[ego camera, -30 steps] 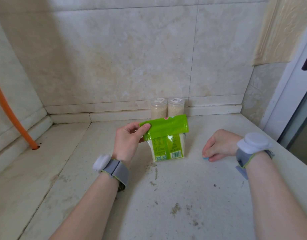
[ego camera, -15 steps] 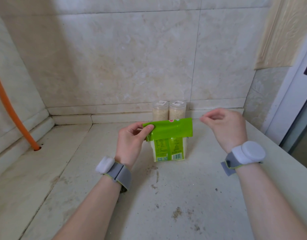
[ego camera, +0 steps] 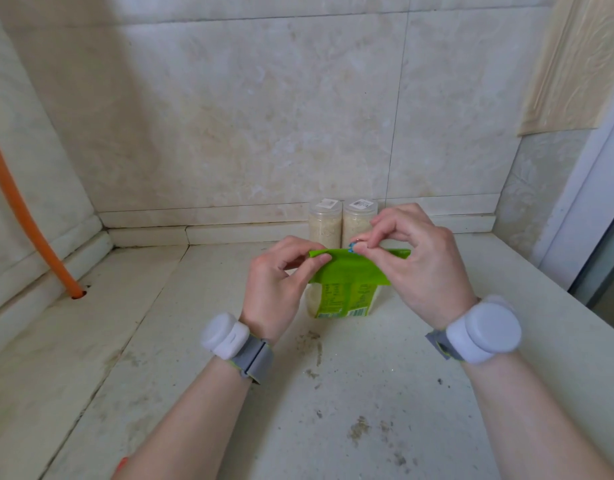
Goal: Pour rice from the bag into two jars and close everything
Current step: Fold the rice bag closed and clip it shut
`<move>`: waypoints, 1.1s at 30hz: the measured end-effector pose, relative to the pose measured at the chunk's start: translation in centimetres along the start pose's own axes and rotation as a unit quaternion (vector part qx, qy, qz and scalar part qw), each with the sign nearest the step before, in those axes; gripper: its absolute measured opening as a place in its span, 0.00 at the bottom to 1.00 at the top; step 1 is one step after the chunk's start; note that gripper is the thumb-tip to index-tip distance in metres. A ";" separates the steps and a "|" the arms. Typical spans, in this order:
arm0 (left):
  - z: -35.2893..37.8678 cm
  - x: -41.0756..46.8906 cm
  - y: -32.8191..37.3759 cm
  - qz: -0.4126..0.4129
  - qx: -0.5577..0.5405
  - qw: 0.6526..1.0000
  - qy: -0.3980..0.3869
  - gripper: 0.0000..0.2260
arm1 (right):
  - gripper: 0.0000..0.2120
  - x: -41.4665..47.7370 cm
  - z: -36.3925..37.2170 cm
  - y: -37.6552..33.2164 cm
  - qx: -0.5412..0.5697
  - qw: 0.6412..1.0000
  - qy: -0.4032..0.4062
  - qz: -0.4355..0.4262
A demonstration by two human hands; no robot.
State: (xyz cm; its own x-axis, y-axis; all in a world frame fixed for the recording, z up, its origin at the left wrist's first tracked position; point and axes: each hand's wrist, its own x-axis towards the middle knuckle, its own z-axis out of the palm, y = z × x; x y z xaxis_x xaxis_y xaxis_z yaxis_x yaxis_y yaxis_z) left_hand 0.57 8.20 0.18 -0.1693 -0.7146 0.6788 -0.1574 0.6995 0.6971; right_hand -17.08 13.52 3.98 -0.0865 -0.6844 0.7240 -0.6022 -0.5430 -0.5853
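Up front on the counter [ego camera: 333, 410], your left hand [ego camera: 281, 282] pinches the folded top of the rice bag [ego camera: 343, 282] while your right hand [ego camera: 419, 265] pinches a small blue clip [ego camera: 353, 248], I think. Next, seat it squarely. Behind, the 2 jars [ego camera: 342, 225] stand filled and capped.

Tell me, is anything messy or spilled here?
No spilled rice shows. The counter has brownish dirt specks in front of the green bag. Both jars stand upright and lidded by the wall.

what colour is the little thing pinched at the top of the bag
Blue, a small clip or band in the right hand; head view.
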 end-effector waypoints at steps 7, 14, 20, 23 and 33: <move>-0.1 -0.2 0.1 -0.014 -0.011 1.000 -0.009 0.04 | 0.09 0.1 -0.4 0.0 -0.037 0.998 -0.026 -0.033; 0.2 -0.3 0.7 -0.036 -0.043 0.998 -0.003 0.03 | 0.14 0.1 -0.7 -0.5 -0.050 0.997 -0.037 -0.053; 0.2 -0.3 0.7 -0.055 -0.069 0.996 0.007 0.06 | 0.13 0.2 -0.4 -0.4 -0.023 0.998 -0.063 -0.008; 0.4 -0.2 0.7 -0.104 -0.105 0.989 0.030 0.05 | 0.06 0.0 0.0 -0.1 0.006 0.998 -0.057 0.018; 0.4 -0.1 0.4 -0.122 -0.114 0.985 0.037 0.04 | 0.07 0.0 0.7 0.9 0.020 0.999 -0.030 0.011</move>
State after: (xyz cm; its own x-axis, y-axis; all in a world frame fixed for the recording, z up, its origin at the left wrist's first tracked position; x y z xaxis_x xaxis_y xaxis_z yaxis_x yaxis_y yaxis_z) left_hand 0.17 8.58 0.28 -0.0808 -0.8654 0.4945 0.0391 0.4930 0.8691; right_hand -17.07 12.68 3.16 -0.0506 -0.7236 0.6884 -0.5690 -0.5456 -0.6153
